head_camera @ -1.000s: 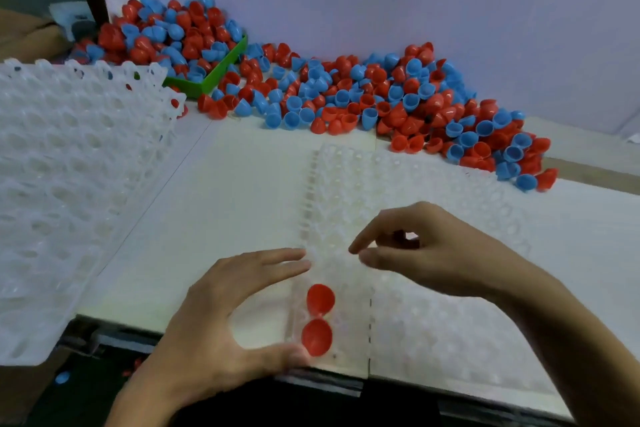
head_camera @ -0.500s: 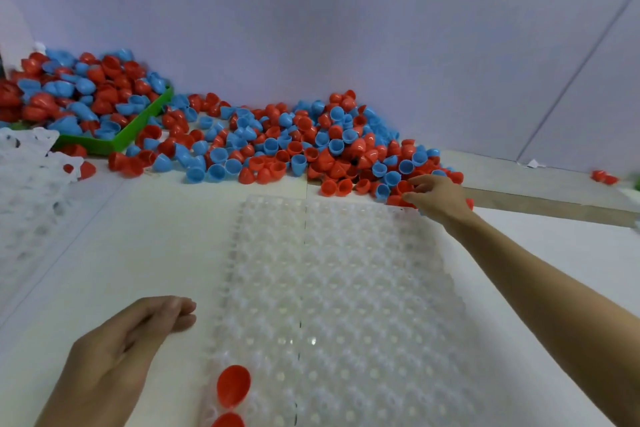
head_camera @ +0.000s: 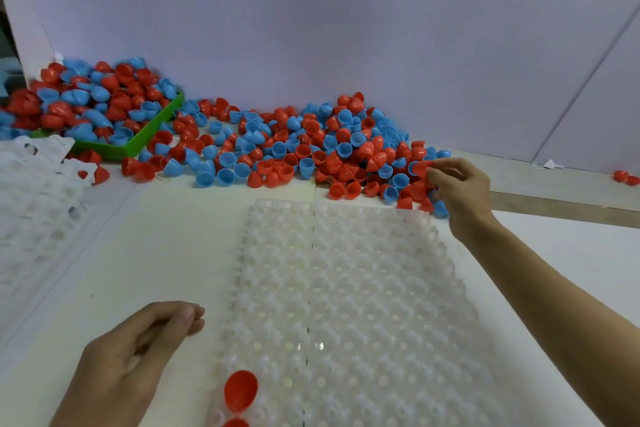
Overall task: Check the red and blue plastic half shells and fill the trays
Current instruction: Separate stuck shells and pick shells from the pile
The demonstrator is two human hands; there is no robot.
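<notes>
A clear dimpled tray lies in front of me on the white table. Two red half shells sit in its near left column, one whole and one cut off by the frame's bottom edge. A long pile of red and blue half shells runs along the back wall. My right hand reaches into the pile's right end and pinches a red half shell at its fingertips. My left hand rests on the table left of the tray, fingers loosely curled, holding nothing.
A green bin heaped with more shells stands at the back left. A stack of clear trays lies along the left side. A few stray red shells sit at the far right by the wall.
My right hand went from over the tray's near end to the pile's right end and has picked up a red shell. My left hand left the tray's corner. The view tilted up.
</notes>
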